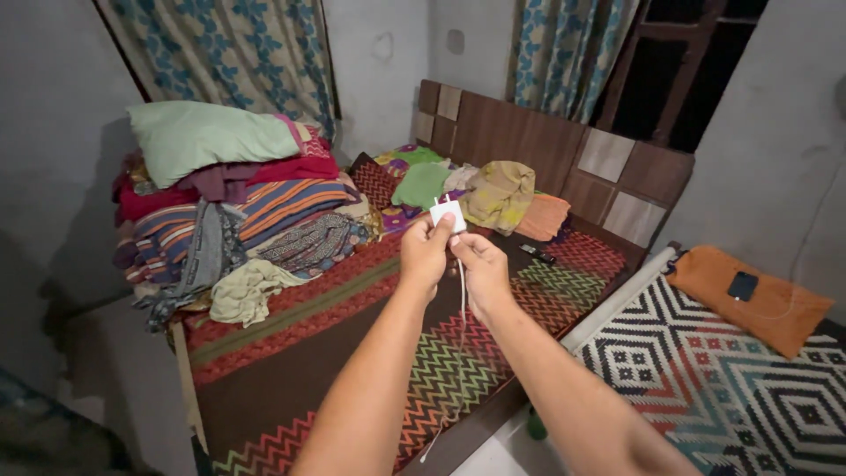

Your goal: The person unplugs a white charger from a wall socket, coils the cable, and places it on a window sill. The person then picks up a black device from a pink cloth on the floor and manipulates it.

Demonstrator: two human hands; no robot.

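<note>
White charger [448,214] between both hands' fingers [438,231]

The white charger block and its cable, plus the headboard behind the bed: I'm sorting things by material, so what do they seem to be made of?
Charger block: looks like smooth, hard white plastic with rounded corners and an even sheen. Cable: thin, white and limp, probably rubbery plastic sheathing. Headboard: brown wood-grain panels with paler square insets, matte; solid wood or laminate, which one cannot be told.
</note>
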